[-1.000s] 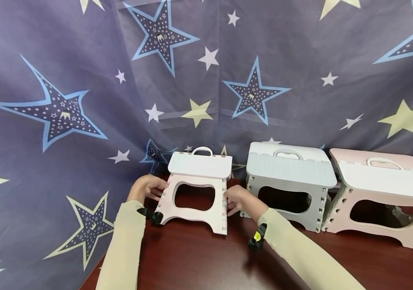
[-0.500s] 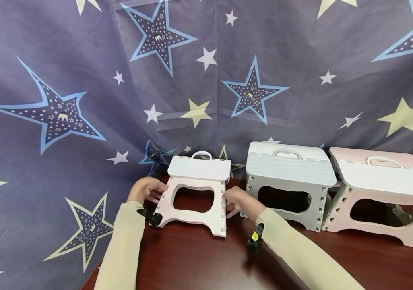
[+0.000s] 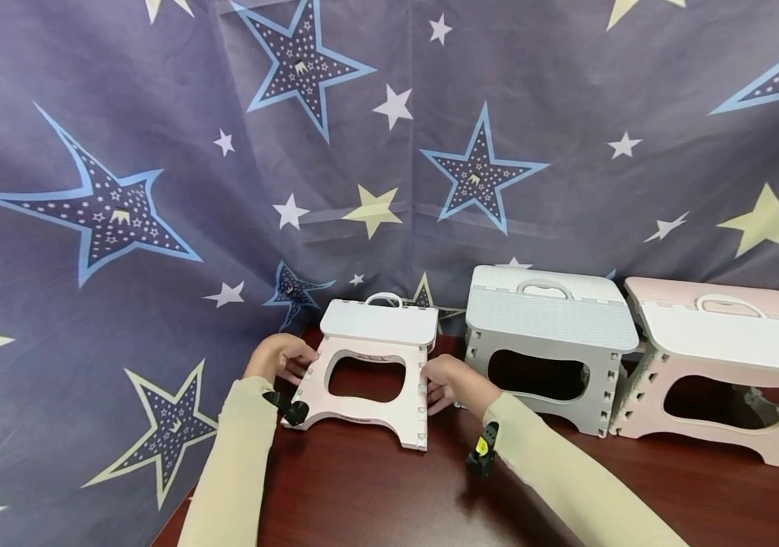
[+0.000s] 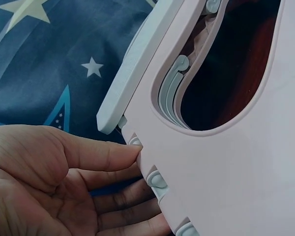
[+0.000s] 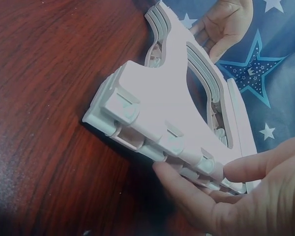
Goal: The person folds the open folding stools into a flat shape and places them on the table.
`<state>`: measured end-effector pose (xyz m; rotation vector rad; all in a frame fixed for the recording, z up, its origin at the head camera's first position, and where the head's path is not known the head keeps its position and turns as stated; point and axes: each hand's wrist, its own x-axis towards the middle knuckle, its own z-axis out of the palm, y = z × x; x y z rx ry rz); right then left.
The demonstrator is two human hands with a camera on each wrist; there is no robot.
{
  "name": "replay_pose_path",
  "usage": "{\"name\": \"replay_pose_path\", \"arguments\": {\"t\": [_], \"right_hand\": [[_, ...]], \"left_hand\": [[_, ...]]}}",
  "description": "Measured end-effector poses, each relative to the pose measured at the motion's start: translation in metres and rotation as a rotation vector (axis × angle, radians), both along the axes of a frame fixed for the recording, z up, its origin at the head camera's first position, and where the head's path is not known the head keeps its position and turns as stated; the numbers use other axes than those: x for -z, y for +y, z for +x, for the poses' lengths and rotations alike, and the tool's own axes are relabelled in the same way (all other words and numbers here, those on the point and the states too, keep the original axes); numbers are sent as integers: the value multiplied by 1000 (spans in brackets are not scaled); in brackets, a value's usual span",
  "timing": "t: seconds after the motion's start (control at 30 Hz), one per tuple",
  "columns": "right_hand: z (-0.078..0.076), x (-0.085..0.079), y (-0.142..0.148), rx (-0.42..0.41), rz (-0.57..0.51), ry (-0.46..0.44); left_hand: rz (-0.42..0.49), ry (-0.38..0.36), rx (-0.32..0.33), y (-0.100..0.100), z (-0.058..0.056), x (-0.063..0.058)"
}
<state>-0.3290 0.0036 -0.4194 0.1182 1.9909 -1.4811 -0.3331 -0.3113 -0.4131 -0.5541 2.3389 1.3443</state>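
Note:
A small pink folding step stool (image 3: 314,387) with a white top flap and a white carry handle (image 3: 384,299) leans back at the left of the table, apparently part-folded. My left hand (image 3: 283,357) grips its left side edge; in the left wrist view the thumb of that hand (image 4: 34,182) presses the hinged edge, with the other fingers curled behind. At the opposite edge my right hand (image 3: 454,380) holds the stool. The right wrist view shows this right hand (image 5: 255,191) with its thumb on the front face and fingers underneath.
A grey folding stool (image 3: 547,327) stands unfolded to the right, close by my right hand. Beside it is a larger pink-and-white folding stool (image 3: 738,342). A star-patterned curtain (image 3: 499,76) hangs behind the dark red wooden table (image 3: 376,501).
The stool's white flap and handle have sunk a little and its front edge has slid slightly toward me. Both hands keep their hold at the sides.

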Motion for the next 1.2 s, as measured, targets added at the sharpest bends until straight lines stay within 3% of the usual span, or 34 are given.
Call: {"name": "replay_pose_path", "arguments": {"t": [0.43,0.8,1.2], "right_hand": [[0,9,1,-7,3,-16],[-4,5,-2,1,-11,-32],[-4,12,0,0,-15,-52]], "left_hand": [[2,-46,29,1,2,5],[-23,-43,11,-1,0,2],[-40,-69,9,4,-6,9]]}}
